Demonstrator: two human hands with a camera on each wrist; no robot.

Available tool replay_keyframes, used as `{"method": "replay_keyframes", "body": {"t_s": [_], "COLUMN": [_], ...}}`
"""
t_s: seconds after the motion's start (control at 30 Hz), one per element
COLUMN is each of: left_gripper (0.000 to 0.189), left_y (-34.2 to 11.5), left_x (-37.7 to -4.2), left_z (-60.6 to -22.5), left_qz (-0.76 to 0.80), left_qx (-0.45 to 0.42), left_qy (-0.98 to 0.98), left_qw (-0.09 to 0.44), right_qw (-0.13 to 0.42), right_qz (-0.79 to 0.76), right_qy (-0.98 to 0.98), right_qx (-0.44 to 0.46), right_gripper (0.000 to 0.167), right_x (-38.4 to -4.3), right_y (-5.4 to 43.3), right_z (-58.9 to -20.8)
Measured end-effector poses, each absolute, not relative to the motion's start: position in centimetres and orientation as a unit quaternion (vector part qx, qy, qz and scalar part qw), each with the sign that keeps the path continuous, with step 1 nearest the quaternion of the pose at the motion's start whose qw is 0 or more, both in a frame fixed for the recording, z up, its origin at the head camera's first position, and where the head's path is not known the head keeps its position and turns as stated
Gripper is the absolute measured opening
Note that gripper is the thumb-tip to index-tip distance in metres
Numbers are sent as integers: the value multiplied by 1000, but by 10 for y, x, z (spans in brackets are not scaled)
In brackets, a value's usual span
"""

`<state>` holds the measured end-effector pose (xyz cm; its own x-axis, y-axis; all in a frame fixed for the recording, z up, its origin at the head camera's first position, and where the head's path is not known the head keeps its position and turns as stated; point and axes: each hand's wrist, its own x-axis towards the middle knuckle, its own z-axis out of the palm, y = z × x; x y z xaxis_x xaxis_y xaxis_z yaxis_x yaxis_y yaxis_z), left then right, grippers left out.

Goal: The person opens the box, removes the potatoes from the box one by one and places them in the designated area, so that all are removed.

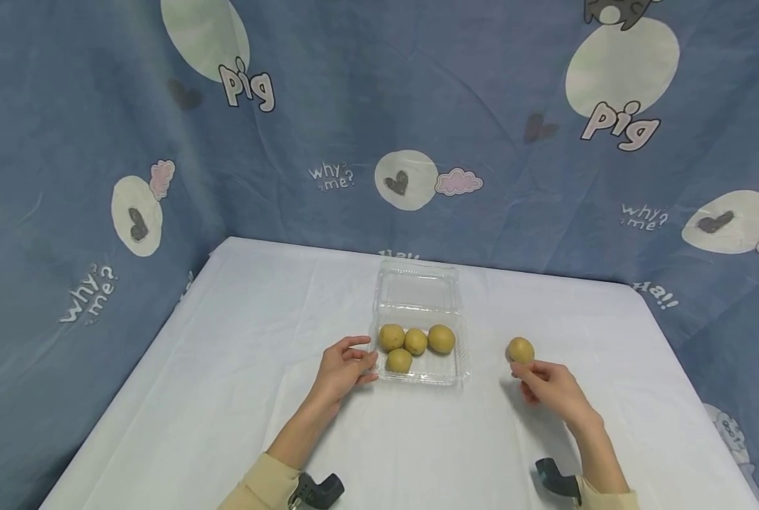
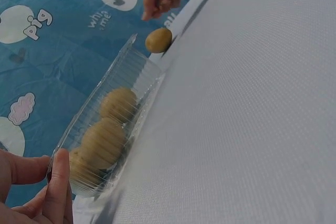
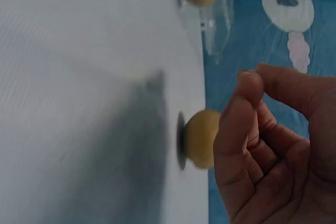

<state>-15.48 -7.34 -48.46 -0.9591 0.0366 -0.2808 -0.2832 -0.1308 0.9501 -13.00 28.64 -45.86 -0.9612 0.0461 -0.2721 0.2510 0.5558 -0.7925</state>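
Observation:
My left hand (image 1: 347, 365) pinches the left edge of a clear plastic clamshell box (image 1: 427, 372). The box's lid (image 1: 416, 289) lies folded back, away from me. Several small yellow-brown potatoes (image 1: 441, 339) sit inside, mostly along the far and left sides. On the cloth to the right of the box rests a single potato (image 1: 520, 350). Just above its near side hovers my right hand (image 1: 548, 386), thumb and index fingertips together and the other fingers curled. The right wrist view shows nothing in that hand (image 3: 278, 145); behind its fingers the potato (image 3: 201, 139) is partly hidden.
A white cloth (image 1: 239, 340) covers the table. Behind and at the sides hangs a blue patterned curtain (image 1: 328, 227). Dark wrist mounts (image 1: 318, 491) sit at both cuffs.

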Motion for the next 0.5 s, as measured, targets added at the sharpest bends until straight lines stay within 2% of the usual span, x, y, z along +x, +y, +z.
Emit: {"method": "replay_keyframes", "body": {"t_s": [0.27,0.5], "left_gripper": [40,40], "left_y": [-73,-73], "left_x": [-156,-156], "left_z": [-484,-485], "left_qz": [745,743], "left_qx": [-96,-97], "left_qy": [651,652], "left_qw": [107,112], "right_qw": [84,65], "right_qz": [-457,-486], "right_qy": [885,870], "right_qx": [8,-48], "right_gripper": [44,34], "right_x": [-131,-130], "right_y": [270,264], "right_z": [-445,-441]}}
